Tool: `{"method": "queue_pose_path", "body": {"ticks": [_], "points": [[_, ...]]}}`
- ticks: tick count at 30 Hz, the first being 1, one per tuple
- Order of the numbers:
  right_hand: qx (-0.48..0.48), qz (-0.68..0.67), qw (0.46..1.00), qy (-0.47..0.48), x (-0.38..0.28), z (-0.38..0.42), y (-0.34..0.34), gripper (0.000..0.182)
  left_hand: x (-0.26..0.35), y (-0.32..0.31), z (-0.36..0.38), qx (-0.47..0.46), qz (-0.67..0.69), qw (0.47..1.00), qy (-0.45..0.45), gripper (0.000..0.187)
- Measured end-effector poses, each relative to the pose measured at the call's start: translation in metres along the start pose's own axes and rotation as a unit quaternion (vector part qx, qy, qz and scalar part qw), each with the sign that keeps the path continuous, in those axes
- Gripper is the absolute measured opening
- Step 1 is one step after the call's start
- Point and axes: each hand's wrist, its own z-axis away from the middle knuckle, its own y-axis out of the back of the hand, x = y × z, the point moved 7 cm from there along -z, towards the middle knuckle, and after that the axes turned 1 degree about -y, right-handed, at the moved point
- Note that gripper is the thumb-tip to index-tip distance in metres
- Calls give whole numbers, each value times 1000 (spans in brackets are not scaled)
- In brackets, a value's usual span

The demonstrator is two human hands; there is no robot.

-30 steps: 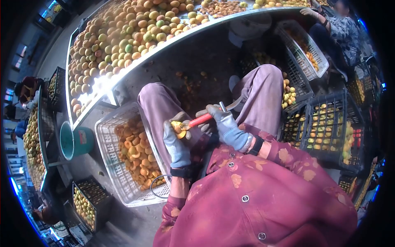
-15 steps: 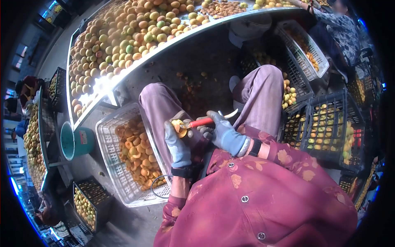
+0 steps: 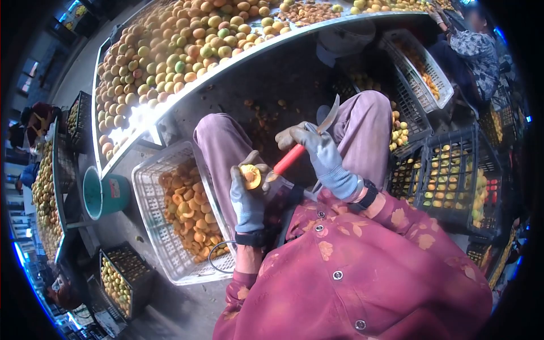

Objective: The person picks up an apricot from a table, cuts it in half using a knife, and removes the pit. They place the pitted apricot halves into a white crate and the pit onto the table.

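Blue-gloved, your left hand [image 3: 247, 205] is half open, cupping a cut apricot [image 3: 250, 177], cut side facing you. Your right hand [image 3: 330, 161] is closed round a red handle [image 3: 289, 160], its tip [image 3: 272, 177] near the apricot. Hold the apricot snug, but don't squash it, and keep your left fingers clear of the tip. Mind the curved blade [image 3: 330, 115] poking past your right hand. A white crate [image 3: 148, 212] sits beside your left leg [image 3: 218, 153].

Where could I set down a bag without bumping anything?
The grey floor looks mostly bare between the near white crate and the lower-left black crate. A narrower strip separates that white crate from the teal bucket. Shaded floor between table and knees holds scraps. Crowded: the fruit-heaped table and black crates at right.
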Motion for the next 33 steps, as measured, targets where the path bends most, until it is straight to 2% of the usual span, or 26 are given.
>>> {"method": "queue_pose_path", "body": {"ticks": [1,2,4,5,6,7,8,10,11,12,14,16,17,18,19,20,21,23,24,25,26,27,29,30,32,33], "points": [[14,-92,995,-40,-7,-8,3,16,1,-2,1,7,-14,1000,7,56],[-23,-61,981,-182,-18,-11,3,14,3,-5,2,5,-14,1000,8,56],[-80,87,992,-32,-39,-16,-6,12,3,-7,3,6,-30,999,18,54],[-110,133,985,1,-44,-14,-15,12,1,-7,5,3,-31,999,18,54],[-187,159,968,50,-34,-7,-30,29,-3,1,6,44,-53,997,31,52],[-270,204,941,31,-26,-3,-43,41,-6,8,7,83,-75,993,40,50],[-348,248,904,12,-19,3,-56,55,-8,6,7,53,-50,997,14,46],[-434,278,855,-62,-1,9,-70,71,-14,13,7,79,-86,992,48,48],[-451,254,852,-82,-2,8,-69,68,-16,16,6,84,-81,993,36,49],[-424,191,883,-60,2,11,-68,64,-19,19,5,88,-76,993,27,49],[-426,182,885,-47,0,11,-64,58,-22,11,7,44,-68,992,96,56],[-450,225,861,-73,-8,6,-60,48,-28,13,6,35,-49,989,138,61],[-447,234,862,-55,2,8,-63,45,-34,16,7,83,-50,982,164,61],[-445,243,862,-37,12,12,-66,43,-30,6,9,72,-54,982,164,61],[-398,252,881,43,-1,12,-62,38,-22,-2,13,90,-54,981,162,59],[-401,278,871,49,4,16,-64,39,-19,-5,14,109,-53,980,161,58],[-356,271,892,65,3,17,-61,39,-21,-2,14,128,-89,974,163,57],[-292,231,926,69,7,20,-56,40,-31,9,7,92,-84,984,130,58],[-251,182,949,52,2,16,-52,34,-27,2,3,62,-78,990,99,59],[-255,173,951,-3,7,14,-51,29,-18,3,6,96,-197,975,43,56],[-257,163,951,-58,10,12,-52,25,-16,-1,9,92,-199,975,42,56],[-254,163,952,-57,6,8,-53,25,-11,-8,10,75,-218,972,35,56],[-219,84,927,-294,27,11,-52,23,-3,-18,11,49,-260,964,-15,48],[-217,83,928,-292,34,13,-55,23,-5,-11,10,47,-261,964,-16,48],[-164,-168,903,-361,55,22,-61,30,-11,-7,3,-26,-320,947,-36,38],[-161,-201,857,-446,39,22,-49,32,1,-20,8,-22,-336,942,-6,31]]}}
